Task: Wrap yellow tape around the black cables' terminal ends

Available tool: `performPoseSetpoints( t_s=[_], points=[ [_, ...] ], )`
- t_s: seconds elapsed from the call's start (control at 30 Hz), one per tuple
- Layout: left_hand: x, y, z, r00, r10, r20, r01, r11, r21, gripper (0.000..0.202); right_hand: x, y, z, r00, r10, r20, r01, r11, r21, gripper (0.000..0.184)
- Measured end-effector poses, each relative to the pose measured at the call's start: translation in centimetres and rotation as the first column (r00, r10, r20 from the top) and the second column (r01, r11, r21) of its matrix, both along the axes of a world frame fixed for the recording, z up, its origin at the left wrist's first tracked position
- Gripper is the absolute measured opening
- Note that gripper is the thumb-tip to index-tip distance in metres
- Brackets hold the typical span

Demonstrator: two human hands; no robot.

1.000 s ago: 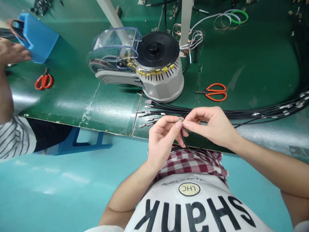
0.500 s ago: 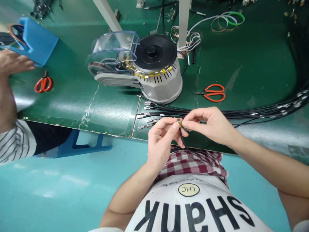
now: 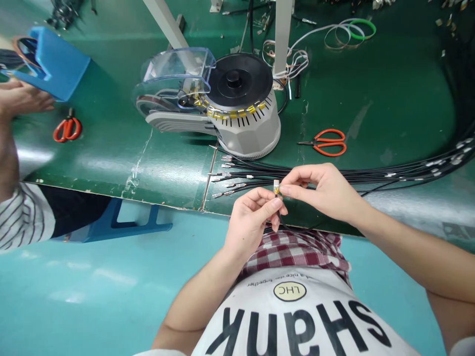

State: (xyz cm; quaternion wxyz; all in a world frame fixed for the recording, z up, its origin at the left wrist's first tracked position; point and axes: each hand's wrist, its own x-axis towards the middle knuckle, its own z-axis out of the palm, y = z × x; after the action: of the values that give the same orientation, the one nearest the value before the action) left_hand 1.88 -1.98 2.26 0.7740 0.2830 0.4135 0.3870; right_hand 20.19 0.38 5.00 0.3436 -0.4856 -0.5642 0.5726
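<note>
My left hand pinches a thin black wire just below its small metal terminal, holding the end upright. My right hand pinches the same terminal from the right with thumb and forefinger. The two hands meet above the near edge of the green table. Behind them lies a bundle of several black wires with metal-tipped ends fanned out to the left. A grey tape dispenser with a black round top and a clear cover stands beyond the bundle.
Orange scissors lie right of the dispenser; another orange pair lies at the left. A blue bin sits at the far left beside another person's hand. Loose white and green wire loops lie at the back. A blue stool stands below the table.
The terminal has been turned more upright and raised a little between my fingertips. My left hand has slipped slightly lower on the wire. The other person's hand has shifted by the blue bin.
</note>
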Motion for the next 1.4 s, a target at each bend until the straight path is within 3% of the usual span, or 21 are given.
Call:
performPoseSetpoints(
  t_s=[0.23,0.77,1.2,1.4],
  points=[
    [-0.1,0.0,-0.4,0.996,-0.045,0.081,0.044,0.999,0.008,0.024,0.0,0.2,-0.6,0.998,0.014,-0.062,-0.016,0.999,-0.045,0.020],
    [-0.1,-0.1,-0.3,0.992,-0.102,0.075,0.096,0.992,0.086,0.020,-0.1,0.6,-3.0,0.930,0.007,-0.366,-0.083,0.978,-0.190,0.025],
    [-0.1,0.1,-0.5,0.990,-0.120,0.072,0.114,0.990,0.079,0.023,-0.1,0.3,-3.3,0.944,0.010,-0.330,-0.049,0.993,-0.108,0.022],
    [-0.1,0.2,-0.4,0.991,-0.123,0.056,0.119,0.990,0.075,0.027,-0.4,0.3,-3.8,0.925,-0.003,-0.381,-0.069,0.982,-0.175,0.025]
  ],
)
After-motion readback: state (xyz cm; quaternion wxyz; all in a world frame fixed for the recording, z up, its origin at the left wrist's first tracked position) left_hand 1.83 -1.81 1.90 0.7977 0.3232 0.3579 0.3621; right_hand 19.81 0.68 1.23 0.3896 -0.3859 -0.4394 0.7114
